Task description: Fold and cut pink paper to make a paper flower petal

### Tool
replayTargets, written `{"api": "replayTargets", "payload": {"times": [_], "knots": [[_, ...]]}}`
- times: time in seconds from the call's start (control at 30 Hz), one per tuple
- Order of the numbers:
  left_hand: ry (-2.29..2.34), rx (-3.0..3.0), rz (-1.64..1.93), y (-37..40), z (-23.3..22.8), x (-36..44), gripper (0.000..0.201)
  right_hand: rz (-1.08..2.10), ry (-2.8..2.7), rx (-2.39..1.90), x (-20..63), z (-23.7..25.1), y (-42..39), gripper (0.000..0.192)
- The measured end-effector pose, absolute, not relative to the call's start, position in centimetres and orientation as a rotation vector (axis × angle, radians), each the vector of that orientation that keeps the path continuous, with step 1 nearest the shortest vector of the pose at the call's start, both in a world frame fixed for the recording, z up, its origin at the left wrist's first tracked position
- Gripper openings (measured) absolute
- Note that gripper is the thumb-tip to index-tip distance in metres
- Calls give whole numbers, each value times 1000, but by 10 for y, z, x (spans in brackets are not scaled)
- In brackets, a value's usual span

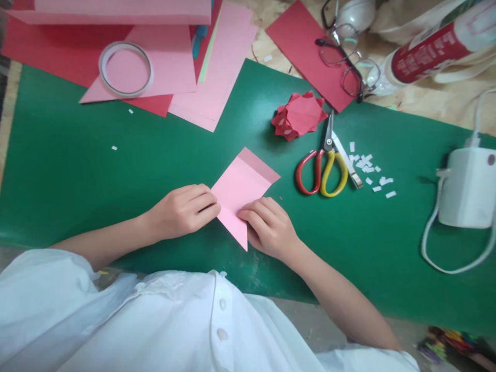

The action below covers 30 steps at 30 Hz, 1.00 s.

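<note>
A pink paper sheet (pixel 241 188), partly folded with a darker strip along its far edge, lies on the green mat (pixel 116 170). My left hand (pixel 182 209) presses its left corner with curled fingers. My right hand (pixel 269 225) holds down the paper's near right side, fingers bent on it. The sheet's pointed near tip sticks out between both hands. A folded red paper flower (pixel 299 114) sits further back on the mat.
Red-and-yellow scissors (pixel 325 165) lie right of the paper, with small white scraps (pixel 368 168) beside them. A tape roll (pixel 125 68) rests on stacked pink and red sheets at back left. Glasses (pixel 349 62), a red-labelled bottle (pixel 430 49) and a white device (pixel 467 186) with cable stand at right.
</note>
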<state>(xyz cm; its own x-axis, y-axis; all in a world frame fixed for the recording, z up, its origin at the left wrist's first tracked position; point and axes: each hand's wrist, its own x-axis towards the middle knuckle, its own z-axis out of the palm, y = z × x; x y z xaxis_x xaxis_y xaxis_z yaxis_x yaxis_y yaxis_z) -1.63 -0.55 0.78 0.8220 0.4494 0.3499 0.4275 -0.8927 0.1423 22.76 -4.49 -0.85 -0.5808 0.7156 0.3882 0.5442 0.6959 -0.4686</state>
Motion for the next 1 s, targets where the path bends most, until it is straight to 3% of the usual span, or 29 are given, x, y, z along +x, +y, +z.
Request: {"api": "replayTargets", "payload": {"times": [0.23, 0.57, 0.73, 0.87, 1.0], "knots": [[831, 2715, 617, -7, 8, -17, 20, 437, -2264, -939, 228, -6, -37, 9], [783, 2565, 783, 3, 2, -20, 18, 173, -2244, -852, 230, -4, -41, 5], [970, 2422, 816, 3, 3, -24, 16, 123, -2041, -1224, 240, -1, -38, 26], [1098, 2333, 842, 3, 3, -26, 19, 329, -1910, -1365, 248, -1, -30, 36], [949, 2199, 954, 6, 3, -22, 23, 527, -1870, -1323, 248, -8, -27, 51]]}}
